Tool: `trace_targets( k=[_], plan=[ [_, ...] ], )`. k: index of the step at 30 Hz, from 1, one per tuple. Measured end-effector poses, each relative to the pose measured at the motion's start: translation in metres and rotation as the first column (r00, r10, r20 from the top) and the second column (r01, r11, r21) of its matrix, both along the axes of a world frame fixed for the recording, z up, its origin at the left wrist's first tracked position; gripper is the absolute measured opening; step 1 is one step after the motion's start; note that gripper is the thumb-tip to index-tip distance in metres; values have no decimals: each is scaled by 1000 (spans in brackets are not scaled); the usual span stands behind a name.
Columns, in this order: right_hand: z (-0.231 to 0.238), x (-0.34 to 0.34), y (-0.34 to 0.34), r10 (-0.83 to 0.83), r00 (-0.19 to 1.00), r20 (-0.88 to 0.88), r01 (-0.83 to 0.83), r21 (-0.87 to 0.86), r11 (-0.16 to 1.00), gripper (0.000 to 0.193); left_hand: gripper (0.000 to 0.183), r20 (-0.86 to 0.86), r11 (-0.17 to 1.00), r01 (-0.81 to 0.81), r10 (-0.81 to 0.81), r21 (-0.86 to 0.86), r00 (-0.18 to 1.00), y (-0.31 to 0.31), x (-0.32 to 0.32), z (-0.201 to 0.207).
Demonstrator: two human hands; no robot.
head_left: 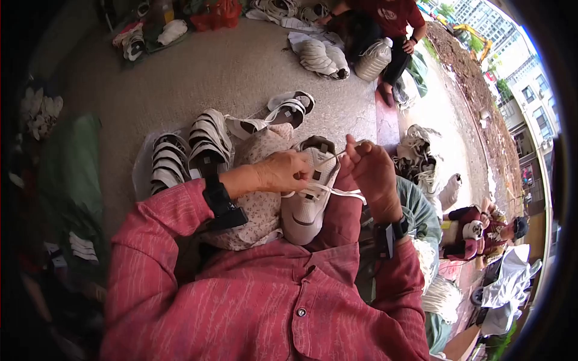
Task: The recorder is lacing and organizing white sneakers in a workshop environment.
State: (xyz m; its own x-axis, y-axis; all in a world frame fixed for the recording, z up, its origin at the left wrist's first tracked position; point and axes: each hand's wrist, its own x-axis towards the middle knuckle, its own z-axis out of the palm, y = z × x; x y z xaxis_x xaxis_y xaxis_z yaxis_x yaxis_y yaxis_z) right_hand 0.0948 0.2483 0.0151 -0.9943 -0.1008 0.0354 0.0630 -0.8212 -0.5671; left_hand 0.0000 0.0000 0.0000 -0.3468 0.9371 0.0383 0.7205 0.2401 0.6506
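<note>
The left hand [282, 171] pinches the white lace [328, 191] against the white shoe [308, 198] on the lap, keeping it steady. The right hand [372, 171] has a closed grip on the lace end, pulled up tight. More shoes [189, 153] lie nearby on the floor [241, 72].

the left hand [283, 171] covers part of the shoe [308, 198] upper; its fingertips are hidden against the lace [328, 191], so the grip cannot be judged. the thread [332, 157] at the right hand [373, 171] is too thin to trace to its end. the shoe heel is hidden behind the floral cloth [260, 207]. the second person [385, 24] at the floor's far edge is cut off by the top edge. items at the left rim are too dark to identify.
</note>
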Motion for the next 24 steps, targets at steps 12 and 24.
trace_targets(
  k=[12, 24],
  plan=[
    [54, 56, 258, -728, 677, 107, 735, -44, 677, 16, 10, 442, 943, 311, -231, -116, 867, 9, -22, 19],
    [59, 52, 104, -611, 776, -157, 326, 929, 175, 32, 42, 397, 971, 216, -161, -98, 903, 1, -3, 21]
  ],
)
